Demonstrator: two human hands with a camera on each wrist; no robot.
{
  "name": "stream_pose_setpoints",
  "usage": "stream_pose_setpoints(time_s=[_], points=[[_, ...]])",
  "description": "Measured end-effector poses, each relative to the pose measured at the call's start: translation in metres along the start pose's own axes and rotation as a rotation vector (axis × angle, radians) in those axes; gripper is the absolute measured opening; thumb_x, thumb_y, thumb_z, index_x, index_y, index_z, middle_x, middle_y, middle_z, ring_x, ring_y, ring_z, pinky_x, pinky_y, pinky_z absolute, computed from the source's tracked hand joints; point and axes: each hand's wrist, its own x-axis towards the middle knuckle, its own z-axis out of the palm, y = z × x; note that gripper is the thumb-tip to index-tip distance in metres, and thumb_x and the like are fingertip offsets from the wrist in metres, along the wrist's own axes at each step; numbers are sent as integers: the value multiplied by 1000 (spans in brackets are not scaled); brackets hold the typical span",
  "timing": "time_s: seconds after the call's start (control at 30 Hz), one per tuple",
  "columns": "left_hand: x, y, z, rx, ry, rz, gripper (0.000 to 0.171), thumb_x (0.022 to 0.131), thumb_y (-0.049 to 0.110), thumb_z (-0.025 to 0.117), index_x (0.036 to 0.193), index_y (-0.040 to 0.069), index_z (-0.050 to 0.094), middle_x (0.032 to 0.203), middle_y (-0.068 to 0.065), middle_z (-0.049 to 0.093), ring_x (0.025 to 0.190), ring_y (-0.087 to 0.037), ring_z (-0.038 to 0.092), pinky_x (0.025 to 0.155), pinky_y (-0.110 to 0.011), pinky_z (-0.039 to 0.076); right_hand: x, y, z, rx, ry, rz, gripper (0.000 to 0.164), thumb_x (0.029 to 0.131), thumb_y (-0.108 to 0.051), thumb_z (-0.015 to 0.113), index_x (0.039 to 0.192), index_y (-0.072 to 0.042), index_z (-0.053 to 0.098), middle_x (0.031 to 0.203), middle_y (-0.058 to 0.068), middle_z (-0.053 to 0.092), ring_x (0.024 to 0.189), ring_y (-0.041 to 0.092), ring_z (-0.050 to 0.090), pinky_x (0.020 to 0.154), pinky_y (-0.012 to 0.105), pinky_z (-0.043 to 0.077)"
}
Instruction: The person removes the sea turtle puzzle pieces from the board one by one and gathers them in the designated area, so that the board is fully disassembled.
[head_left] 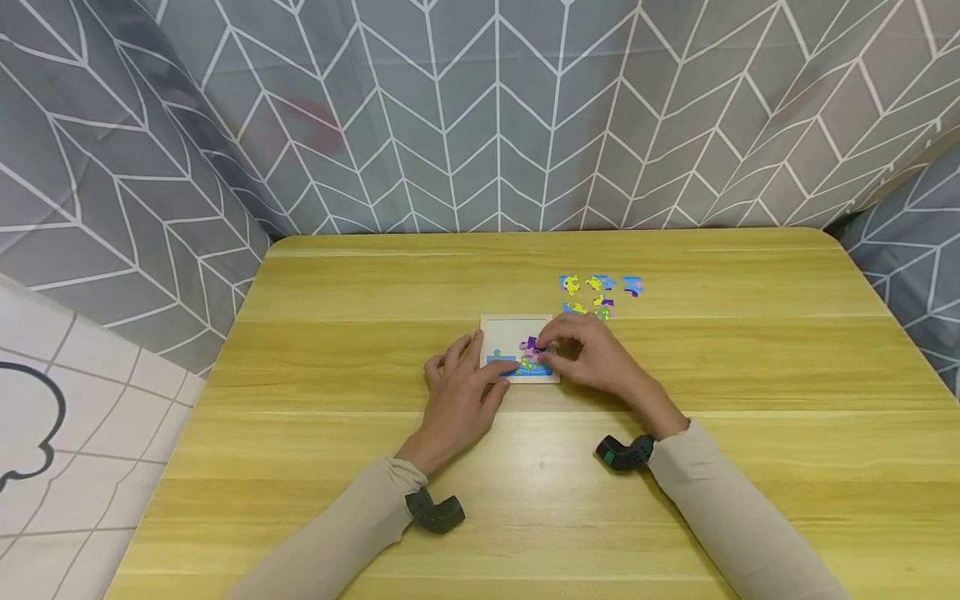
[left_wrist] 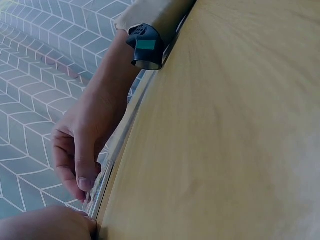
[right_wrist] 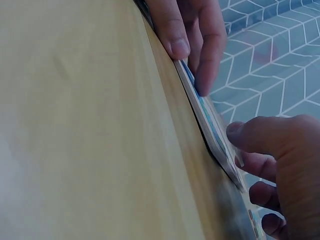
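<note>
A small pale wooden puzzle tray (head_left: pixel 510 332) lies on the table, its lower part filled with blue and green pieces (head_left: pixel 534 369). My left hand (head_left: pixel 461 402) rests at the tray's left side, with the index finger laid across the fitted pieces and the thumb by the front edge. Above the right part of the tray, my right hand (head_left: pixel 595 357) pinches a purple and pink puzzle piece (head_left: pixel 531 345) between thumb and fingers. In the right wrist view, the tray (right_wrist: pixel 207 122) shows edge-on between both hands; the left thumb (right_wrist: pixel 178 45) touches its rim.
Several loose jigsaw pieces (head_left: pixel 572 285) in yellow, blue and purple lie beyond the tray, behind the right hand. The wooden table (head_left: pixel 360 333) reaches back to a grey patterned curtain (head_left: pixel 495 125). Black wrist cameras (head_left: pixel 435 512) sit by both sleeves.
</note>
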Motion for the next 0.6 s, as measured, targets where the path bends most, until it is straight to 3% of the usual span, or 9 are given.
stream_pose_setpoints(time_s=[0.27,0.6], points=[[-1,1,-1,-4,12,4,24,101,27,63,122,29,75,156,-27,43,144,-42,38,102,-61,22,-3,7,-15,-14,50,87,13,84,-2,81,96,-8,78,96,6,76,75,18,58,67,26,46],[-1,1,-1,-2,6,-13,24,101,28,62,122,30,74,157,-26,42,145,-40,37,103,-60,21,-17,27,-53,-58,239,195,15,83,3,80,97,-2,78,99,17,74,71,25,49,62,25,38]])
